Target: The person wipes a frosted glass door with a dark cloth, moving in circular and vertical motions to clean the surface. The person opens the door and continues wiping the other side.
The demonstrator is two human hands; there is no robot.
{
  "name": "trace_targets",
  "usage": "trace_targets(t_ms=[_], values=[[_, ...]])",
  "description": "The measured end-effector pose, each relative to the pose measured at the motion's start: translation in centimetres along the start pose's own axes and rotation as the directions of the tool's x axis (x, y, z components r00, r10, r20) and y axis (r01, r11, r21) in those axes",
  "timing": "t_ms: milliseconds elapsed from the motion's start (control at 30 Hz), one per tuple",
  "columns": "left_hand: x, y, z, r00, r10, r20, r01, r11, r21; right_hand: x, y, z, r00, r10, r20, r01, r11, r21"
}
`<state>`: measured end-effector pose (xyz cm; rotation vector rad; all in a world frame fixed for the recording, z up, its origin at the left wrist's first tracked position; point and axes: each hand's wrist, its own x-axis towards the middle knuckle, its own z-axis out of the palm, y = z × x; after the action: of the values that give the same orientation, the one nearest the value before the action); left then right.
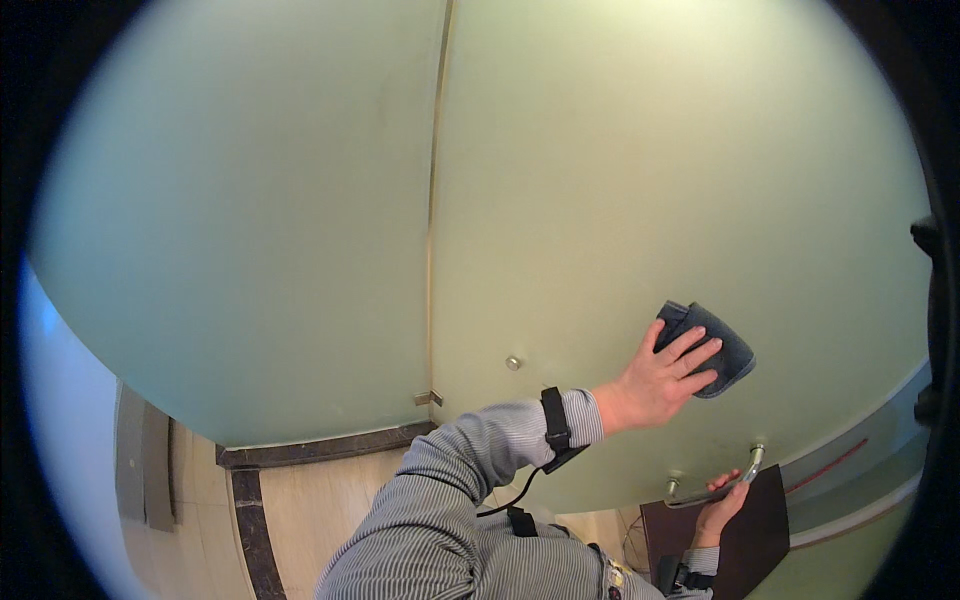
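Note:
A folded dark blue-grey cloth [718, 358] lies pressed against the frosted glass door [570, 225]. My left hand [667, 381] rests over it with the fingers spread, pinning it to the pane above the handle. Lower right, my right hand [724, 510] is wrapped around the curved metal door handle [752, 469], whose two mounts are fixed to the glass. Part of the handle's bar is hidden behind its fingers. Both wrists carry black straps over striped sleeves, and a cable runs from the left one.
Another frosted glass panel [247, 225] adjoins on the left, past a narrow vertical seam with a metal clamp [428, 398]. A round metal fitting [513, 363] sticks out of the door. Below are a dark stone curb [330, 447], pale floor tiles [322, 502] and a dark brown panel [750, 540].

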<state>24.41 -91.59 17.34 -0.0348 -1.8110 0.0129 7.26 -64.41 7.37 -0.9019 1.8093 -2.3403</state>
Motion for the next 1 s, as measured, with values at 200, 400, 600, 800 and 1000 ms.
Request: trace_targets(t_ms=[200, 400, 600, 800, 1000], values=[[4.1, -9.0, -4.9, 0.975, -0.179, -0.134, 0.199, 0.969, 0.149, -0.2, -0.4, -0.4, 0.998, 0.055, 0.016, -0.056, 0.998, 0.038], [3.8, -11.3, -9.5, 0.91, -0.366, -0.197, 0.39, 0.915, 0.102, -2.0, -8.9, 1.4, 0.948, -0.226, 0.226, 0.294, 0.341, -0.893], [0.1, -6.0, -7.2, 0.97, -0.242, 0.029, 0.24, 0.969, 0.051, -1.7, -16.4, 14.9, 0.583, -0.468, 0.664, 0.812, 0.331, -0.48], [-1.5, -5.1, -5.3, 0.924, -0.179, 0.337, 0.24, 0.959, -0.15, 4.2, -14.6, 26.4, 0.083, -0.3, 0.95, 0.984, 0.175, -0.03], [-6.0, -6.3, -1.5, 0.906, -0.193, 0.377, 0.246, 0.964, -0.097, 9.4, -7.6, 27.3, 0.07, -0.315, 0.947, 0.997, 0.001, -0.073]])
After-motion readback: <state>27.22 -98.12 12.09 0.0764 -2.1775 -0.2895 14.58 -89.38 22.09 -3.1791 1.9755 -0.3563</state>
